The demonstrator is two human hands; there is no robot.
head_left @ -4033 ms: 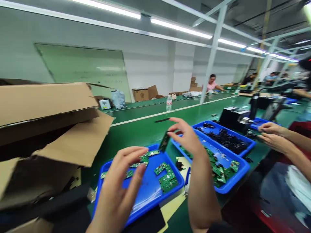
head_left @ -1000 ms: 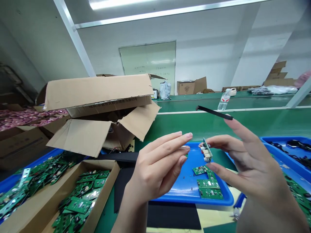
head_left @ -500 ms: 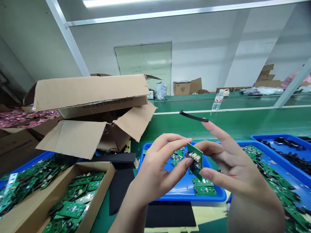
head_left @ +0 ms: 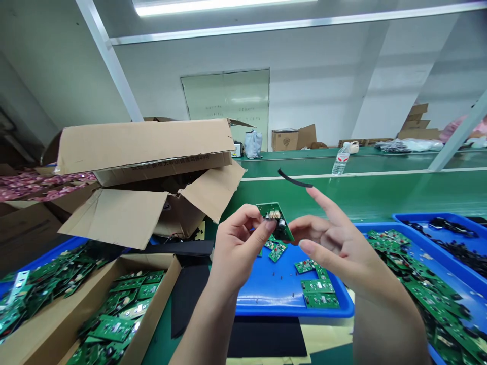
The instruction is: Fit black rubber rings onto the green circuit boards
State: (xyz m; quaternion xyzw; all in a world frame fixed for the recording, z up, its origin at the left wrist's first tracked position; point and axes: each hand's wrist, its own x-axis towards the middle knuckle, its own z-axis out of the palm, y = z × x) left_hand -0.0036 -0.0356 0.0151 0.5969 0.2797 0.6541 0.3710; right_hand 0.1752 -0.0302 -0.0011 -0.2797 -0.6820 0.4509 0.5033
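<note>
My left hand (head_left: 238, 243) grips a green circuit board (head_left: 274, 220) by its left edge between thumb and fingers. The board's white connectors face me. My right hand (head_left: 342, 246) is beside it with fingers spread, the middle fingertip close to the board's right edge. A thin black strip (head_left: 294, 180) trails from my right index fingertip. Below my hands, a blue tray (head_left: 266, 296) holds several loose green boards (head_left: 317, 293) and a few tiny dark parts.
A blue tray (head_left: 403, 268) heaped with boards lies to the right, and behind it a blue tray (head_left: 452, 238) holds black parts. A cardboard box (head_left: 163, 284) of boards and a large open carton (head_left: 144, 144) are at left. A black mat (head_left: 266, 337) lies under the tray's front edge.
The board has risen and shifted left, now turned with its connectors toward me. My right hand has moved back from it, and the black strip has shifted left with that hand.
</note>
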